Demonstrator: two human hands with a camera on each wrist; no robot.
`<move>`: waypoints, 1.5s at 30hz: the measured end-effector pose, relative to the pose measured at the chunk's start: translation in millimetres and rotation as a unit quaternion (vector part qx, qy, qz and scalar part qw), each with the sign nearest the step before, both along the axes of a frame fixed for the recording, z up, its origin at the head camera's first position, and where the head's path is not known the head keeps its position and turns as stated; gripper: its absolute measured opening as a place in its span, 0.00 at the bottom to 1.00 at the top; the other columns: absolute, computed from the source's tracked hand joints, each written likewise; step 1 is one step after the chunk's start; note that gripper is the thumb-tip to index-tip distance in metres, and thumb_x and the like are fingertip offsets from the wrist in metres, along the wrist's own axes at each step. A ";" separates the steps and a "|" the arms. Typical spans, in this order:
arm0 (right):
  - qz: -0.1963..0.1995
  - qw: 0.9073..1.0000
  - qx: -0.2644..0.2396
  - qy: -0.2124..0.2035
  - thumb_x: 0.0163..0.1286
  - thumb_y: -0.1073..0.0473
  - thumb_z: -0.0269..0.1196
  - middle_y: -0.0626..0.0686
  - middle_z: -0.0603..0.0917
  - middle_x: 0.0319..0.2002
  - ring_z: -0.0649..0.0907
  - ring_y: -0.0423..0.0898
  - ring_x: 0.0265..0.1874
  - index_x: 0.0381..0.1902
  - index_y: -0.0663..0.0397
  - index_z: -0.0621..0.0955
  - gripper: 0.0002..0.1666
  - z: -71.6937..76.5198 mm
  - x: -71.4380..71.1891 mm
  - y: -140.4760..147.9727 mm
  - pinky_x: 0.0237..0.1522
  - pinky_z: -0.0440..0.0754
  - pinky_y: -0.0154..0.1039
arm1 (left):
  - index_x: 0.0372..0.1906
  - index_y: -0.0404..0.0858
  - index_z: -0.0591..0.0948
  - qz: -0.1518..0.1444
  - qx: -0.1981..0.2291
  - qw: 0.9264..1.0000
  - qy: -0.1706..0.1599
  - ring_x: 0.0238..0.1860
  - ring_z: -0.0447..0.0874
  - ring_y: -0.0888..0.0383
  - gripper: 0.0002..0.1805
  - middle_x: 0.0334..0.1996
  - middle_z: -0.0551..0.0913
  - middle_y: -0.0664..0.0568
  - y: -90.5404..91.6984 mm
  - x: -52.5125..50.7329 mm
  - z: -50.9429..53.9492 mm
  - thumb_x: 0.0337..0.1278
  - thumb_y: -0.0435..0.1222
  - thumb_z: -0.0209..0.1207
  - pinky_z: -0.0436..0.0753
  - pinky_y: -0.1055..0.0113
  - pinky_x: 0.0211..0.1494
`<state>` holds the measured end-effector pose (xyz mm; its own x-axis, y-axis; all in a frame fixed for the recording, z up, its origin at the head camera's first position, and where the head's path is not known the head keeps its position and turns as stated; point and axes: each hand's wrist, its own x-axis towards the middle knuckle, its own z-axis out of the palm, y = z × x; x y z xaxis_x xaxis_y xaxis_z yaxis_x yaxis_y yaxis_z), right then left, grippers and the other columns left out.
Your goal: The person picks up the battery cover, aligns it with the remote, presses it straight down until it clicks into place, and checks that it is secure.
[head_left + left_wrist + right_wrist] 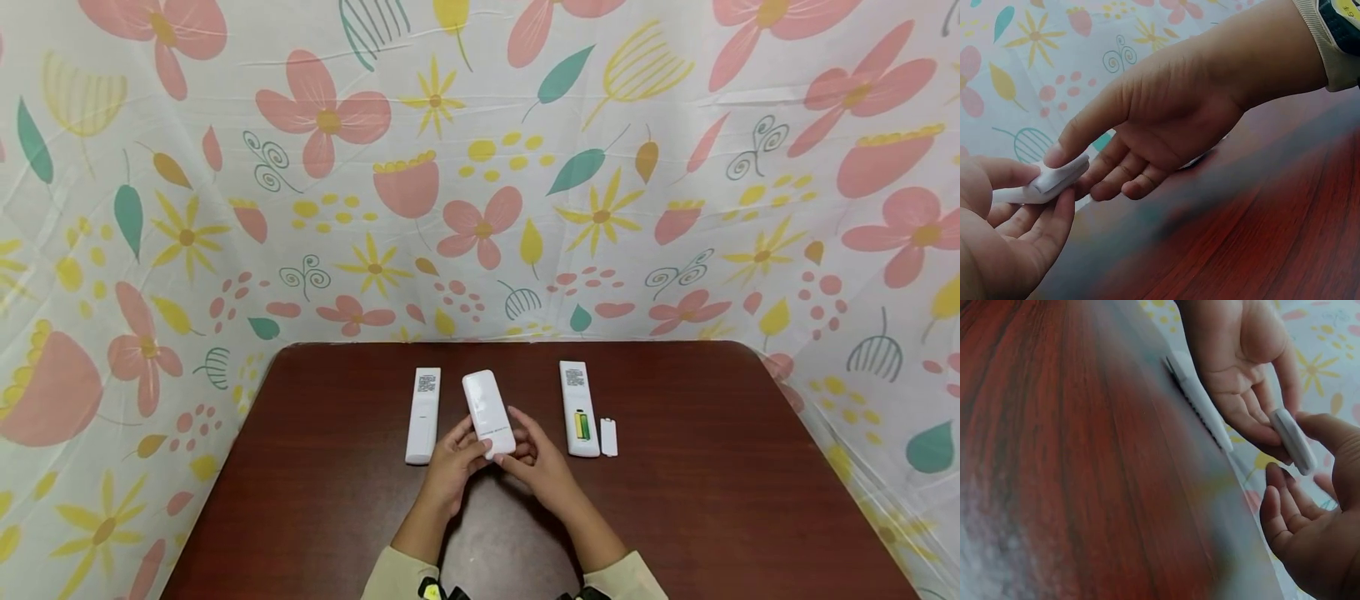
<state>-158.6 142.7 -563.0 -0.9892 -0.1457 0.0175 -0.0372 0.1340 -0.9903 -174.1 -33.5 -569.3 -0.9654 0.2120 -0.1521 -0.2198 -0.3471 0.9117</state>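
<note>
My left hand point(452, 467) grips a white remote control point(488, 407) near its lower end, thumb on top and fingers beneath. The remote is tilted above the table, its glossy, lightly printed face up. My right hand point(546, 471) touches the lower end with its thumb. In the right wrist view, the right hand's other fingers point(1294, 503) are loosely bent and apart from the remote. A second white remote point(423, 417) lies back up to the left. To the right lies a third remote point(576, 396), its compartment uncovered with yellow-green batteries point(582, 425) inside.
A small white battery cover point(609, 437) lies beside the right remote. Everything rests on a dark red-brown wooden table point(712, 483). A flower-printed cloth point(480, 183) hangs behind the table's back edge and along both sides.
</note>
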 end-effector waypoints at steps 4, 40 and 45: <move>0.026 0.999 0.027 0.031 0.65 0.61 0.71 0.62 0.82 0.58 0.85 0.48 0.47 0.77 0.40 0.65 0.46 -1.0 0.8 3.1 0.44 0.82 0.33 | 0.76 0.28 0.61 -0.004 -0.006 1.000 0.001 0.45 0.86 0.62 0.35 0.56 0.83 0.38 0.2 1.0 0.7 0.66 0.28 0.58 0.84 0.67 0.50; 0.035 0.995 0.075 0.062 0.67 0.63 0.68 0.62 0.86 0.55 0.86 0.48 0.45 0.76 0.51 0.66 0.42 13.9 9.5 2.4 0.40 0.84 0.29 | 0.81 0.43 0.55 -0.034 -0.039 0.998 0.023 0.50 0.86 0.60 0.40 0.58 0.82 0.34 -2.7 4.5 5.3 0.69 0.32 0.59 0.85 0.67 0.53; 0.039 0.994 0.074 0.068 0.67 0.63 0.68 0.63 0.87 0.53 0.86 0.44 0.42 0.75 0.56 0.67 0.41 25.3 13.3 2.2 0.39 0.84 0.29 | 0.81 0.42 0.55 -0.035 -0.039 0.998 0.025 0.49 0.86 0.60 0.40 0.57 0.83 0.35 -2.0 4.7 4.6 0.69 0.33 0.59 0.85 0.67 0.52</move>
